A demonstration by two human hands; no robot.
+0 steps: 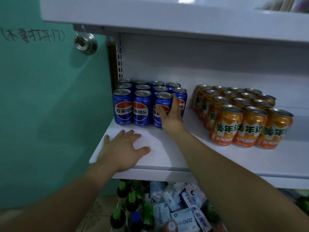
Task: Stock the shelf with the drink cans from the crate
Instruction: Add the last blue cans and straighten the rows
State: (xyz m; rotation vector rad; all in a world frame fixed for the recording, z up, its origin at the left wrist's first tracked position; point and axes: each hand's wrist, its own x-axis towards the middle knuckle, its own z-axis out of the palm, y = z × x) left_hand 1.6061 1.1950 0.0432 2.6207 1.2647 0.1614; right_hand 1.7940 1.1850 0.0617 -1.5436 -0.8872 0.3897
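Blue aluminium cola cans (pixel 142 106) already stand in rows on the white metal shelf (pixel 167 153), far left. Your right hand (pixel 170 114) grips a front-row can (pixel 163 102); your left hand (pixel 123 148) rests flat beside it. The crate is out of view.

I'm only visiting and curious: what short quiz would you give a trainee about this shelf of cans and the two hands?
1. True or false: the left hand lies flat on the shelf, holding nothing.
2. The can that the right hand grips is: A) blue, B) orange, C) green.
3. Fill in: seen from the camera, the orange cans stand to the ____ of the blue cans.
Key: 1 true; 2 A, the front blue can; 3 right.
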